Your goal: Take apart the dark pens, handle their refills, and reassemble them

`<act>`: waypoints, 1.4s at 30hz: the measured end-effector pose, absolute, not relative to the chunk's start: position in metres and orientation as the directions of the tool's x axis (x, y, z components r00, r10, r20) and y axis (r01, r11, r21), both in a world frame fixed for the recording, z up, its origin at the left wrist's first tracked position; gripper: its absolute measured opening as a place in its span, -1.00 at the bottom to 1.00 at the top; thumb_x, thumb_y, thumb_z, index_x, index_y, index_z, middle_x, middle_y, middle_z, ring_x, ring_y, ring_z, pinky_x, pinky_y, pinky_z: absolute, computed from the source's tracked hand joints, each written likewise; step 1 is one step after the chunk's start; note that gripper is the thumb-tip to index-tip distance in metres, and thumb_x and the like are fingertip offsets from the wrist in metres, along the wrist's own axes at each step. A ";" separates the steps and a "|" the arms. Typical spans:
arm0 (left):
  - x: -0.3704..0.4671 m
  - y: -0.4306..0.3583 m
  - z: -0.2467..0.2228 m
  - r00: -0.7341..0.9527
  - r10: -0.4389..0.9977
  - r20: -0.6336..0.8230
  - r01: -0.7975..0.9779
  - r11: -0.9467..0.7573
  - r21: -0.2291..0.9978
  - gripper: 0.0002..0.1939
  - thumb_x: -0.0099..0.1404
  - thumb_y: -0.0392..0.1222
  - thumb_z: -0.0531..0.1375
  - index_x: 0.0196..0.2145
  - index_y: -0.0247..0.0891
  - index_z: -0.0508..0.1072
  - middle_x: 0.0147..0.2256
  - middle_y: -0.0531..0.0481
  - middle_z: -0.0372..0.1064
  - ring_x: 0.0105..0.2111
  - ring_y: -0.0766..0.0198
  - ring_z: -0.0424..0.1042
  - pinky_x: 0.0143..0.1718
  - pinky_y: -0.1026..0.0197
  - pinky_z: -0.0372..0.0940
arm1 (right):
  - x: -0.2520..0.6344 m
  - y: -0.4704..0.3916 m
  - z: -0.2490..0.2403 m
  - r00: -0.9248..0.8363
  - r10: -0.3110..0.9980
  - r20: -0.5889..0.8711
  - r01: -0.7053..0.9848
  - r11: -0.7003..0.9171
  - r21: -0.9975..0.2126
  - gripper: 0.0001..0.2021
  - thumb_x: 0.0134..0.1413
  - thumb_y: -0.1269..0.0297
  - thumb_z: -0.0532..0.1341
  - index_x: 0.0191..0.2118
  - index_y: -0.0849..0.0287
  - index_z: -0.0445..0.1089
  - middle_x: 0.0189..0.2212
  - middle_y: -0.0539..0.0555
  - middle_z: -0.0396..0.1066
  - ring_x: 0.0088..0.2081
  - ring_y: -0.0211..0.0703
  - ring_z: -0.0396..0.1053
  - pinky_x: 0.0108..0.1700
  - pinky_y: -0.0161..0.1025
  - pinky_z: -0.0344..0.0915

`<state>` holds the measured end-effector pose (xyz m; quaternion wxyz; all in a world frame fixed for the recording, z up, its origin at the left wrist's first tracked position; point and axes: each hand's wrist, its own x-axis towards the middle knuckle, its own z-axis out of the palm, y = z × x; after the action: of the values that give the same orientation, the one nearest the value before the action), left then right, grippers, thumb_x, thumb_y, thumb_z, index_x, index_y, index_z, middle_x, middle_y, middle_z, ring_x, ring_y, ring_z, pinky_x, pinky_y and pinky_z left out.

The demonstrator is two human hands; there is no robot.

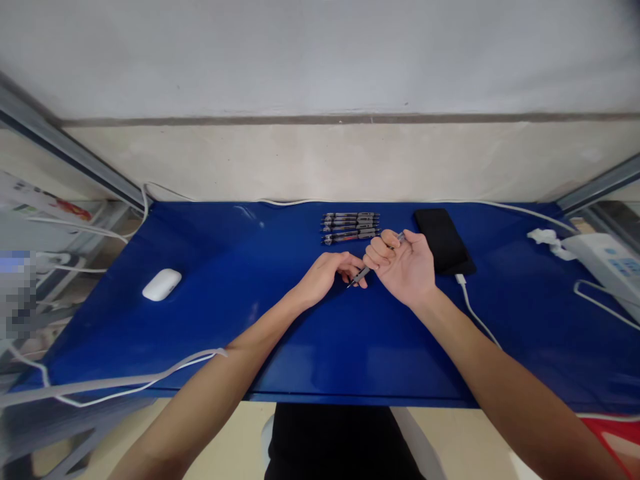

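Note:
A grey and clear pen (359,275) slants between my two hands above the blue table, its pointed tip toward the lower left. My right hand (405,267) is turned palm up, fingers curled round the upper part of the pen, whose other end shows by the thumb. At the lower part of the pen, the bent fingers of my left hand (330,270) close about it; their exact contact is partly hidden. Just beyond my hands, several similar pens (350,220) lie side by side in a row.
A black phone (443,240) lies right of my right hand, with a white cable (473,303) at its near end. At left rests a white earbud case (161,285). A white power strip (607,260) and crumpled tissue (550,240) are at far right. Another cable crosses my left forearm.

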<state>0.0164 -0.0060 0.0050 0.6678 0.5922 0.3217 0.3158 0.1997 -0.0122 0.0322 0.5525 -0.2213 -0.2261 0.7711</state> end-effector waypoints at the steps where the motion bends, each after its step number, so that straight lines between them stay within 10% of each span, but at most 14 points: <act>1: 0.016 -0.006 0.005 0.593 0.803 -0.056 -0.040 0.100 0.994 -0.41 0.49 0.04 -0.12 -0.14 -0.41 0.59 -0.36 -0.20 0.59 -0.38 0.20 0.45 -0.26 0.17 0.23 | 0.200 -0.012 0.032 -0.291 0.953 -0.089 -0.756 -0.286 -0.589 -0.64 0.32 0.10 -0.02 -0.49 0.07 -0.08 -0.57 -0.08 -0.16 -0.55 -0.21 -0.10 -0.44 -0.21 0.17; 42: 0.017 -0.007 0.009 0.591 0.805 -0.045 -0.009 0.063 0.998 -0.42 0.50 0.03 -0.12 -0.20 -0.38 0.60 -0.36 -0.18 0.60 -0.39 0.23 0.45 -0.27 0.19 0.23 | 0.200 -0.011 0.030 -0.298 0.951 -0.079 -0.702 -0.275 -0.657 -0.60 0.33 0.05 -0.11 -0.53 0.10 0.00 -0.57 -0.08 -0.22 -0.53 -0.21 -0.21 -0.43 -0.20 0.04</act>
<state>0.0170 -0.0073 0.0095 0.6516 0.6089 0.3269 0.3126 0.1996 -0.0115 0.0302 0.5424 -0.2379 -0.2617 0.7621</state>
